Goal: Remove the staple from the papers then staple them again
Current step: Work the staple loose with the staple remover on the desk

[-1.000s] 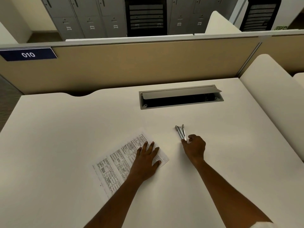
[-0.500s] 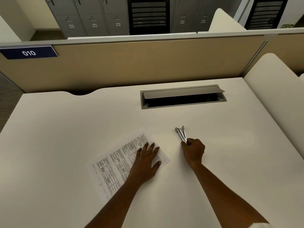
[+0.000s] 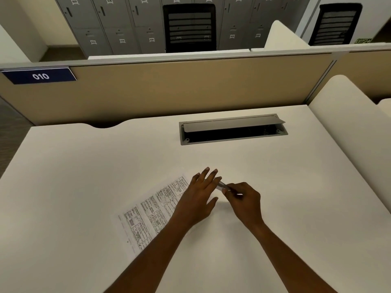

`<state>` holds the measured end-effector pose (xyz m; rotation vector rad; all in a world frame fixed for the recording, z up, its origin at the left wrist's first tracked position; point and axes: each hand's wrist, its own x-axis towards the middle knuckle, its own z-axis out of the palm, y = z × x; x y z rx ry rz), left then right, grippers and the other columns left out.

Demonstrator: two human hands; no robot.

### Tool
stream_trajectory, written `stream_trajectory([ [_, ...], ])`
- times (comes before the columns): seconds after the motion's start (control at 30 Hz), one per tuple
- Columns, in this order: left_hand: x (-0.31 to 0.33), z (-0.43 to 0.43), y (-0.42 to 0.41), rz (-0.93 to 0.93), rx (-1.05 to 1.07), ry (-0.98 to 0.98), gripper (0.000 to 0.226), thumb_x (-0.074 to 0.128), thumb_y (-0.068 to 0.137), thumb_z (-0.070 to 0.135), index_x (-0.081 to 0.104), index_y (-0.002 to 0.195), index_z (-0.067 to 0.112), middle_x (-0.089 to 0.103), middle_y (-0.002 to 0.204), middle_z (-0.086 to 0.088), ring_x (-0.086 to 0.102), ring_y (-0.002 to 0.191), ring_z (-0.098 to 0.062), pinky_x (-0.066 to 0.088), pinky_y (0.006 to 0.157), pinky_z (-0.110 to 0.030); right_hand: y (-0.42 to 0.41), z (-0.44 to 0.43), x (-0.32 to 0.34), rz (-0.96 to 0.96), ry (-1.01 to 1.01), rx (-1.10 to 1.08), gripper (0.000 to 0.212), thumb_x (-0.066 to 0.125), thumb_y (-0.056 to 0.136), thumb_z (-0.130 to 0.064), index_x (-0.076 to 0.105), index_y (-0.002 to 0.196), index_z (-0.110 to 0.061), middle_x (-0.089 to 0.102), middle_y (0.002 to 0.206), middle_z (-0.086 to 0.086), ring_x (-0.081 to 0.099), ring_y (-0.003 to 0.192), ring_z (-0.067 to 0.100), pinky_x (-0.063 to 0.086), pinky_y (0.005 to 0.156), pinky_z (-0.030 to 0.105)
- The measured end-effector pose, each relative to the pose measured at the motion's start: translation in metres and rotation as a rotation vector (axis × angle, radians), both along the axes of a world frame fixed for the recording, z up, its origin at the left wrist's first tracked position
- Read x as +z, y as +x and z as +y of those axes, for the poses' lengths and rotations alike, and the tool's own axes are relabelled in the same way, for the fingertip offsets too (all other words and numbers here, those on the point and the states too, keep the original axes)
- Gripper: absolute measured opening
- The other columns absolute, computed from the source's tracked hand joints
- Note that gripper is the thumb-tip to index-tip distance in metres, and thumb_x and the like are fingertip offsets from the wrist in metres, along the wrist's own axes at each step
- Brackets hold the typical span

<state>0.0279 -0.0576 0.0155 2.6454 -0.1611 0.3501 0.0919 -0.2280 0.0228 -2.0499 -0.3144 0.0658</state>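
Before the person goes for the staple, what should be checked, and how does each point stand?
1. Papers lie flat on the desk: ok.
2. Left hand presses the papers down, fingers straight: ok.
3. Right hand grips the metal tool: ok.
4. Tool's tip at the staple: cannot tell, the left hand's fingers hide it.
5. Staple itself in sight: cannot tell, too small.

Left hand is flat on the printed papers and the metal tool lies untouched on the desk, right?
Not untouched: the head view shows the right hand gripping the metal tool, its tip beside the left hand, which does lie flat on the printed papers.
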Motion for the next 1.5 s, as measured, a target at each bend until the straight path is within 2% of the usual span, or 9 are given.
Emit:
stream_trajectory([
  [0.23,0.020,0.012,-0.008,-0.181,-0.046,0.103,0.034,0.081,0.089,0.015,0.074,0.121,0.006,0.075,0.126,-0.008,0.072,0.116,-0.027,0.055,0.103,-0.051,-0.007,-0.007,0.030,0.050,0.115,0.136,0.014,0.082,0.081,-0.016,0.078,0.091,-0.025,0.075,0.087,-0.008,0.071,0.083,0.007,0.055,0.071,0.014],
  [0.37,0.025,0.012,-0.014,-0.206,-0.042,0.078,0.020,0.077,0.091,0.013,0.078,0.110,0.008,0.081,0.101,-0.002,0.075,0.085,-0.024,0.060,0.081,-0.042,-0.014,-0.004,0.029,0.226,0.241,0.094,0.013,0.081,0.083,-0.020,0.080,0.095,-0.017,0.078,0.087,-0.003,0.074,0.082,0.016,0.061,0.079,0.032],
  [0.53,0.027,0.002,-0.024,-0.193,0.072,0.049,0.024,0.082,0.087,0.013,0.079,0.111,0.010,0.080,0.093,-0.002,0.075,0.078,-0.025,0.061,0.068,-0.036,-0.031,0.009,0.028,0.495,0.535,-0.028,0.008,0.078,0.087,-0.020,0.080,0.094,-0.019,0.079,0.091,0.008,0.074,0.092,0.031,0.063,0.078,0.033],
  [0.77,0.029,-0.019,-0.039,-0.220,0.218,-0.088,0.028,0.083,0.083,0.008,0.079,0.111,0.012,0.080,0.098,-0.002,0.075,0.084,-0.024,0.060,0.063,-0.031,-0.051,0.023,0.028,0.656,0.658,-0.007,0.026,0.075,0.088,-0.026,0.078,0.111,-0.016,0.078,0.109,0.009,0.072,0.109,0.023,0.057,0.096,0.041],
  [0.9,0.035,-0.017,-0.049,-0.060,0.168,-0.320,0.021,0.070,0.091,0.015,0.076,0.111,0.016,0.078,0.091,0.002,0.072,0.080,-0.019,0.061,0.070,-0.037,-0.052,0.018,0.029,0.610,0.578,0.057,0.019,0.071,0.092,-0.024,0.079,0.106,-0.014,0.079,0.103,0.011,0.074,0.105,0.024,0.055,0.102,0.047],
  [1.0,0.037,-0.015,-0.052,0.059,0.250,-0.683,0.027,0.070,0.090,0.020,0.078,0.116,0.017,0.081,0.098,0.003,0.075,0.088,-0.002,0.060,0.077,-0.018,-0.050,0.014,0.031,0.530,0.466,0.117,0.017,0.069,0.095,-0.024,0.079,0.108,-0.021,0.079,0.107,0.003,0.073,0.107,0.021,0.053,0.103,0.048],
  [1.1,0.040,-0.010,-0.047,0.133,0.413,-0.815,0.030,0.078,0.092,0.024,0.078,0.120,0.015,0.081,0.110,0.001,0.069,0.093,0.017,0.054,0.083,-0.006,-0.049,0.013,0.032,0.477,0.374,0.183,0.021,0.066,0.097,-0.025,0.076,0.115,-0.021,0.077,0.112,-0.001,0.073,0.107,0.020,0.054,0.101,0.048],
  [1.37,0.045,-0.006,-0.039,0.225,0.439,-1.031,0.009,0.083,0.086,0.036,0.084,0.095,0.034,0.083,0.090,0.011,0.079,0.084,-0.009,0.065,0.087,-0.044,-0.051,0.011,0.025,0.246,0.152,0.304,0.022,0.056,0.102,-0.019,0.070,0.119,-0.018,0.068,0.101,0.006,0.072,0.094,0.025,0.060,0.082,0.041],
  [1.5,0.042,-0.011,-0.039,0.216,0.458,-1.145,0.004,0.082,0.087,0.030,0.085,0.089,0.032,0.083,0.087,0.006,0.080,0.085,-0.012,0.066,0.084,-0.039,-0.053,0.010,0.021,0.135,0.132,0.287,0.023,0.059,0.101,-0.022,0.070,0.121,-0.024,0.068,0.097,-0.002,0.071,0.090,0.014,0.062,0.073,0.033],
])
